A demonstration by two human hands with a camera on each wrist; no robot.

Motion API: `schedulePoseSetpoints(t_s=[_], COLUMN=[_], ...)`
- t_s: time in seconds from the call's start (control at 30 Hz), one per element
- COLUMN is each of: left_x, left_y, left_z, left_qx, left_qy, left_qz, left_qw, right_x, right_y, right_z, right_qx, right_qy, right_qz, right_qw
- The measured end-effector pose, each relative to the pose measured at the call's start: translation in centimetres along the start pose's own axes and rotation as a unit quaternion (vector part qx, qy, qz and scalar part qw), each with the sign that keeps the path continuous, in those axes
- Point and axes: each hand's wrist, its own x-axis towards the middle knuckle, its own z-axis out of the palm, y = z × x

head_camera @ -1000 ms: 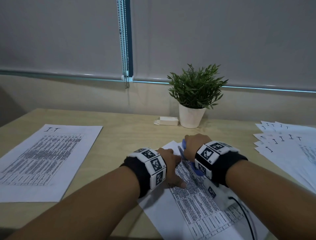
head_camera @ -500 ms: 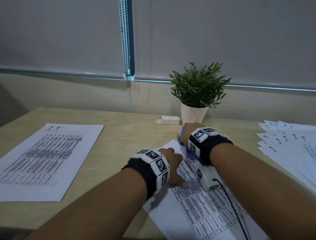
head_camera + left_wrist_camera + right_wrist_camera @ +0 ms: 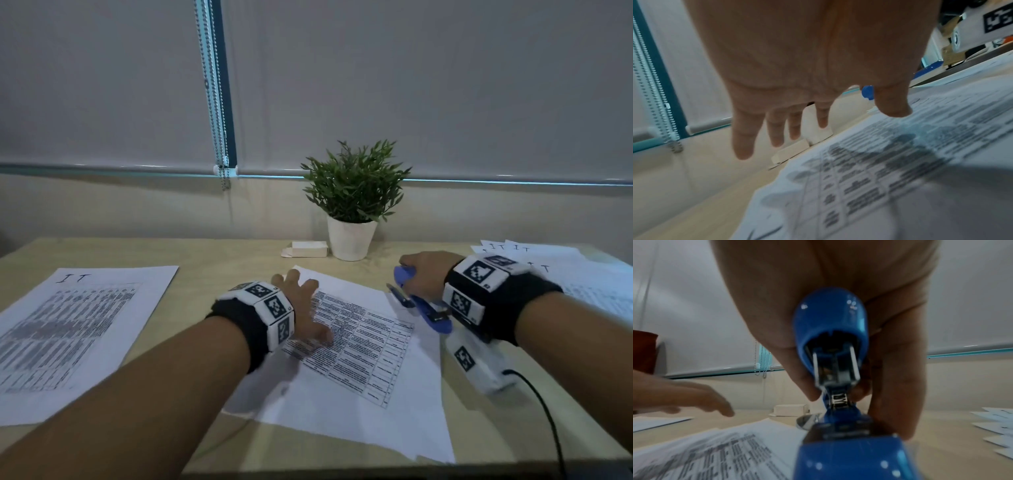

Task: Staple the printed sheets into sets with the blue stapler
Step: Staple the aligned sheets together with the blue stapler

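A set of printed sheets (image 3: 359,346) lies at the desk's middle, turned at an angle. My left hand (image 3: 301,308) hovers over its upper left part with fingers spread and straight, seen from below in the left wrist view (image 3: 787,129). My right hand (image 3: 421,274) grips the blue stapler (image 3: 418,301) just right of the sheets' top right corner. The right wrist view shows the stapler (image 3: 838,369) lifted off the paper, fingers curled round its upper arm, its mouth gaping.
One printed sheet (image 3: 68,325) lies at the left. A fanned pile of sheets (image 3: 548,267) sits at the right. A potted plant (image 3: 352,205) and a small white box (image 3: 308,248) stand at the back. A black cable (image 3: 544,411) trails from my right wrist.
My right hand has carried the stapler off the sheets' top corner to the right. My left hand has lifted slightly and spread its fingers over the paper.
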Motion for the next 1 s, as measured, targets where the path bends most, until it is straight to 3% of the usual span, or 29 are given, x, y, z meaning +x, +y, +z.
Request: schedulePoseSetpoints(t_s=[0.13, 0.23, 0.8, 1.0], left_x=[0.2, 0.7, 1.2, 0.9], left_y=[3.3, 5.9, 8.0, 8.5], left_z=[0.2, 1.2, 2.1, 2.1], left_qx=[-0.005, -0.002, -0.009, -0.012], left_qy=[-0.036, -0.058, -0.068, -0.058], left_qz=[0.11, 0.142, 0.151, 0.156], left_qw=[0.993, 0.988, 0.986, 0.986], right_x=[-0.7, -1.0, -1.4, 0.3], right_y=[0.2, 0.4, 1.7, 0.3], right_z=[1.5, 2.4, 3.5, 4.3], right_qx=[0.005, 0.007, -0.05, -0.034], right_qy=[-0.039, -0.068, -0.106, -0.055], right_qz=[0.012, 0.037, 0.011, 0.048], right_qw=[0.999, 0.997, 0.993, 0.997])
